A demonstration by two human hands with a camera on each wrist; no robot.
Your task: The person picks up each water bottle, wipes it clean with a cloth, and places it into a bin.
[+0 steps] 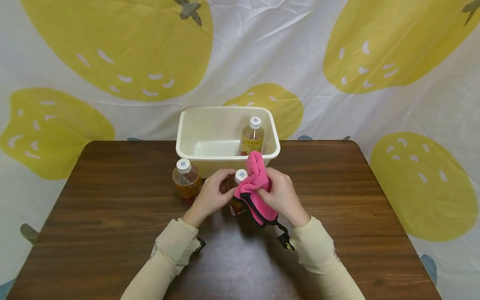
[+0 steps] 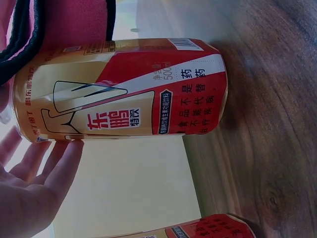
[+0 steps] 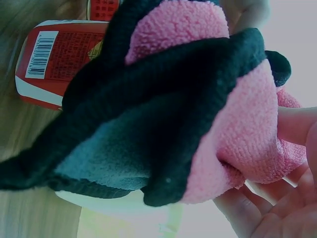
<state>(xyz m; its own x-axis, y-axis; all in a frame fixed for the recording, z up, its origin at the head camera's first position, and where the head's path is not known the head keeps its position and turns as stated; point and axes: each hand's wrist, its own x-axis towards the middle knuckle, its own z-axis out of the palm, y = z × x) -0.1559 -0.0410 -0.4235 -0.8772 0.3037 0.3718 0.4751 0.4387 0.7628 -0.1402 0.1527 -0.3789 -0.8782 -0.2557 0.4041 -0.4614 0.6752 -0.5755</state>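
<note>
A drink bottle (image 2: pixel 124 94) with a gold and red label and a white cap stands upright on the table. My left hand (image 1: pixel 213 193) holds it near the shoulder, fingertips against its side. In my right hand (image 1: pixel 283 196) is a bunched pink fleecy cloth (image 1: pixel 258 208) with black edging, pinched between thumb and fingers. The cloth covers part of the bottle's right side in the head view. Its black trim and grey inner side (image 3: pixel 114 144) fill much of the right wrist view. A black strap end (image 1: pixel 286 241) dangles below it.
Left of the held bottle stands a similar bottle (image 1: pixel 185 181), close to my left hand. Behind them, a cream plastic bin (image 1: pixel 208 156) contains another upright bottle (image 1: pixel 252 137) at its right side. A wooden table (image 1: pixel 101 233) meets a lemon-patterned cloth backdrop (image 1: pixel 262 54).
</note>
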